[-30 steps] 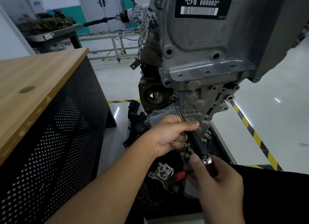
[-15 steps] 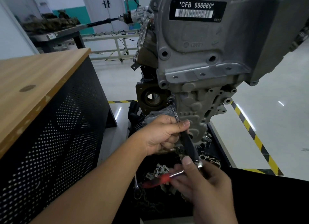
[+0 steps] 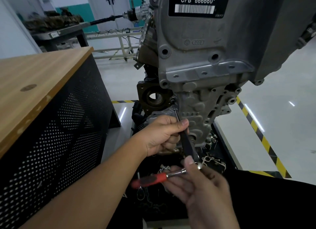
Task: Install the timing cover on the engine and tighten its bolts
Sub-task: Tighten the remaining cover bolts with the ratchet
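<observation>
The grey engine [image 3: 201,58] hangs upright on its stand, and the ribbed timing cover [image 3: 196,107] sits against its lower front. A long extension bar [image 3: 185,138], thin steel above and black below, slants up to a bolt [image 3: 173,101] at the cover's left edge. My left hand [image 3: 162,134] pinches the bar's upper part. My right hand [image 3: 203,191] grips the head of a red-handled ratchet [image 3: 153,178] at the bar's lower end. The ratchet's handle points left.
A wooden-topped bench [image 3: 39,85] with a black perforated side stands close on the left. Loose engine parts and a spanner [image 3: 140,191] lie on the dark tray below the engine. Yellow-black floor tape [image 3: 261,140] runs along the right. Another workbench [image 3: 56,32] stands at the back.
The ratchet's red handle has swung from pointing down-left to pointing more level to the left. My right hand shifted with it. My left hand kept its hold on the bar.
</observation>
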Motion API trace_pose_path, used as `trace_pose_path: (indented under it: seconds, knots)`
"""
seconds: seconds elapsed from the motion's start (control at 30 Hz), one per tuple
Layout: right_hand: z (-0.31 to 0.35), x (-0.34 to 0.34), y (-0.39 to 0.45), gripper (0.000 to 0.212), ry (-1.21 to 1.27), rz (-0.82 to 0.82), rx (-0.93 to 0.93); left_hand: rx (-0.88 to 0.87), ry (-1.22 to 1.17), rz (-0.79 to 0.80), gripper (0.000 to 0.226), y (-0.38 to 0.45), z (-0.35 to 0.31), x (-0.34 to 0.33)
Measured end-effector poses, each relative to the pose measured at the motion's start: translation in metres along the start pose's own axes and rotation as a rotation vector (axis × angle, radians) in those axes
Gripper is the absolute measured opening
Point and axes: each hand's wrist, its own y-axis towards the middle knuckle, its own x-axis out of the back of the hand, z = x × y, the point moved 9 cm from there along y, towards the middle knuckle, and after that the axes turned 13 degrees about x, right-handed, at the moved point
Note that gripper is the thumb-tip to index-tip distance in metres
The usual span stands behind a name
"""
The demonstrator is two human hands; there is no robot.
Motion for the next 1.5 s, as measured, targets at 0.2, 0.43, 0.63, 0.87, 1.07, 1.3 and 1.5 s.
trace_pose_path:
  seconds: [0.2,0.43,0.63,0.87,1.07,1.3,1.5]
  knots:
    - [-0.009,-0.044,-0.023,0.078,0.822,0.140,-0.539,0.032,-0.063,0.083,0.028,-0.004,0.007,0.003]
    - [0.007,-0.003,0.000,0.019,-0.049,0.049,0.064,0.051,-0.008,0.063,0.032,0.000,0.011,-0.009]
    - [-0.004,-0.045,-0.026,0.061,0.848,0.150,-0.588,0.054,-0.021,0.085,0.022,-0.005,0.010,-0.003]
    - [0.006,-0.001,0.000,0.026,-0.136,0.077,0.102,0.052,-0.027,0.033,0.027,-0.003,0.009,-0.008]
    - [-0.010,-0.042,-0.023,0.084,0.702,0.174,-0.531,0.055,0.025,-0.040,0.026,-0.006,0.011,0.003]
    - [0.001,-0.015,-0.003,0.036,0.123,0.164,0.032,0.008,-0.026,-0.034,0.032,-0.006,0.007,-0.006]
    - [0.012,-0.027,-0.009,0.055,0.184,0.274,0.124,0.001,-0.043,-0.137,0.030,-0.008,0.005,-0.009]
